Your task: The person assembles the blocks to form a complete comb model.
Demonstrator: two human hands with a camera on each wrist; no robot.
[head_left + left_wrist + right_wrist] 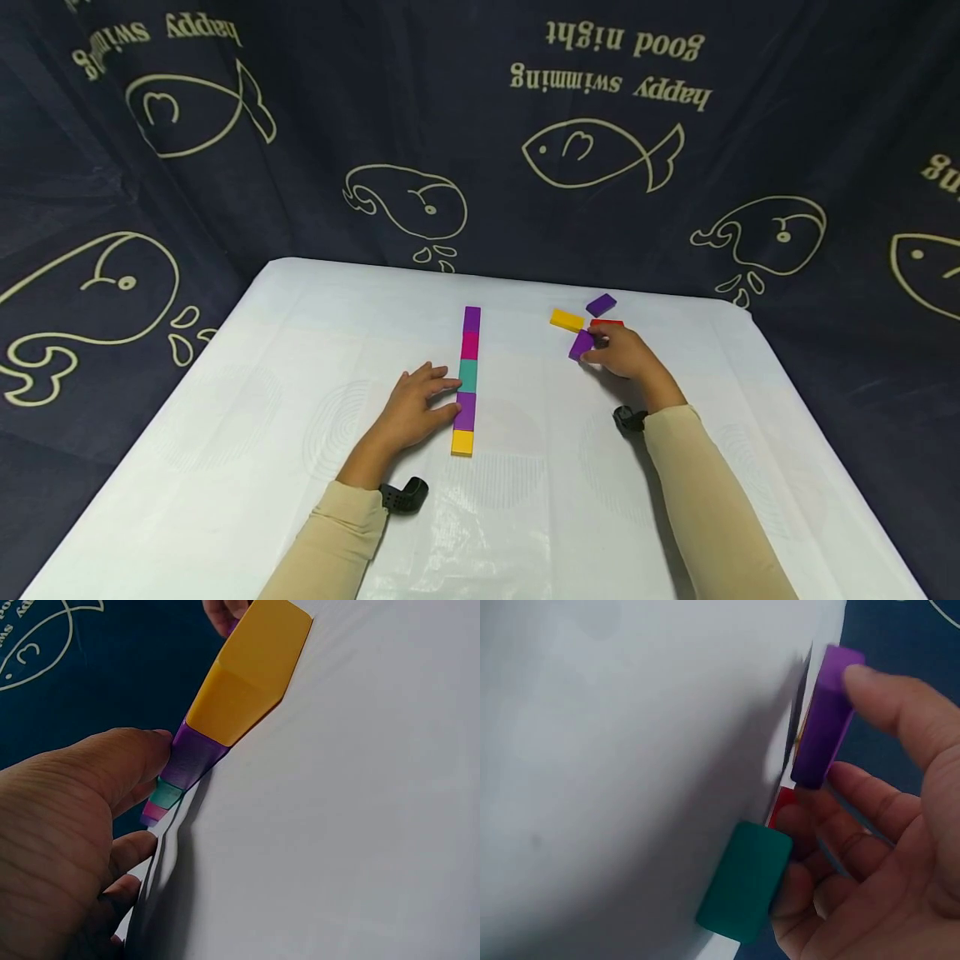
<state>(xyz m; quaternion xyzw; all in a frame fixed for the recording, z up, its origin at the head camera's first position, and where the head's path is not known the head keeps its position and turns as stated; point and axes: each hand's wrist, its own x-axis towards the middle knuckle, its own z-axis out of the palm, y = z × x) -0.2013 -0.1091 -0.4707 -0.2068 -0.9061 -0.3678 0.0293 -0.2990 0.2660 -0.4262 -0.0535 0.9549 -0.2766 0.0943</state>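
Note:
A straight row of coloured blocks lies on the white table: purple (472, 318), magenta (470, 346), teal (468, 376), another purple (465, 413) and yellow (462, 442) at the near end. Beside its left side is my left hand (412, 408), fingers spread, its thumb at the near purple block and index fingertip by the teal one. My right hand (622, 350) pinches a purple block (827, 720) between thumb and fingers. Close under that hand's curled fingers lies a green block (742, 881), which the head view does not show. A red block (609, 322) sits just beyond, partly covered.
Near the right hand, a loose yellow block (567, 320) and a loose purple block (602, 305) lie toward the far table edge. A dark curtain (480, 108) with fish and whale outlines hangs behind the table (547, 533). Both wrists wear black bands.

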